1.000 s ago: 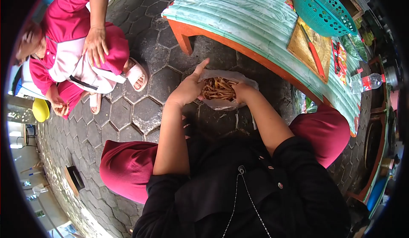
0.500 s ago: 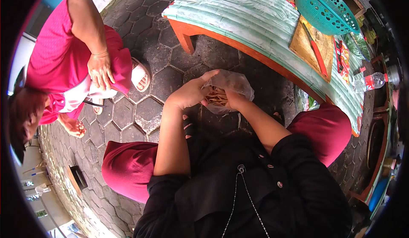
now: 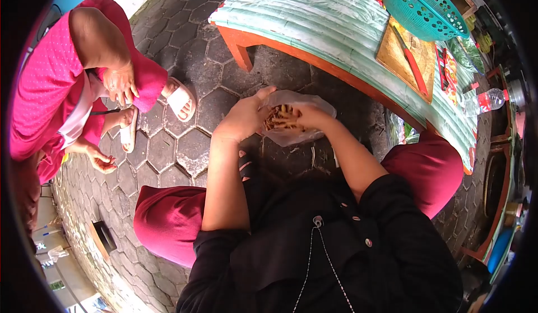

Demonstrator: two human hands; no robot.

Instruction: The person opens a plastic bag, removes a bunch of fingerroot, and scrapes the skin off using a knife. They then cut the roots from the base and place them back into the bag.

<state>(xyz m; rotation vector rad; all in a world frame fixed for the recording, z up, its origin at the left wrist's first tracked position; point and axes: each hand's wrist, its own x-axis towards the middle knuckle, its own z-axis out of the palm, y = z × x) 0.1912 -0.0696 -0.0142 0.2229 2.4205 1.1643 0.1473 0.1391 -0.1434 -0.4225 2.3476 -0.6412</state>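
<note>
A clear plastic bag point(image 3: 297, 139) hangs with its mouth spread between my two hands, above the paving. Inside lie thin, brownish, finger-shaped pieces point(image 3: 274, 119), root-like in look. My left hand point(image 3: 241, 119) is closed on the bag's left edge, its thumb side up along the rim. My right hand point(image 3: 314, 118) reaches into the mouth from the right. Its fingers are bent down among the pieces, and their tips are partly hidden there.
Ahead stands a low table point(image 3: 291, 15) with orange legs. On it are a cutting board point(image 3: 389, 55), a red-handled knife point(image 3: 412, 63), a teal basket point(image 3: 426, 10) and a plastic bottle point(image 3: 490, 101). At left another person point(image 3: 47, 100) in pink is close by, in sandals.
My right hand has drawn back a little and its fingers now show over the brown pieces. The bag's mouth has opened wider. The person at left has leaned and shifted.
</note>
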